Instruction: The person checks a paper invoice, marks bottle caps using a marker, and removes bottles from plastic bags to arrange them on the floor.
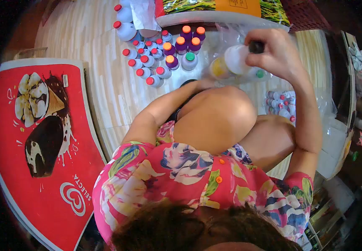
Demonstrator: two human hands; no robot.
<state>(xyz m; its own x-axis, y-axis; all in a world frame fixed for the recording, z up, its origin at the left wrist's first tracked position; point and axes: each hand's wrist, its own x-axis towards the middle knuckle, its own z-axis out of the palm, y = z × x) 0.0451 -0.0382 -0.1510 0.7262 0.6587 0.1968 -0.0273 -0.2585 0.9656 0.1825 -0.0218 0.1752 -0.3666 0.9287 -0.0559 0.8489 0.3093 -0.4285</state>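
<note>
My right hand [273, 50] is closed on the dark cap of a whitish bottle [236, 59], which is tilted above the floor. A yellow, rounded shape [219, 68] shows just beside the bottle; I cannot tell whether it is a separate bottle. My left hand [204, 85] reaches past my bent knee, low and blurred, with its fingers mostly hidden. Near it stand a white bottle with a green cap [189, 61] and several purple bottles with orange caps [181, 45]. Farther left, several small white bottles with red caps [147, 61] stand grouped on the floor.
Larger red-capped bottles [125, 31] stand at the far left of the group. A colourful printed sack [227, 10] lies at the back. Clear plastic holds more small bottles [281, 104] by my right knee. A red ice-cream freezer [43, 146] stands on my left.
</note>
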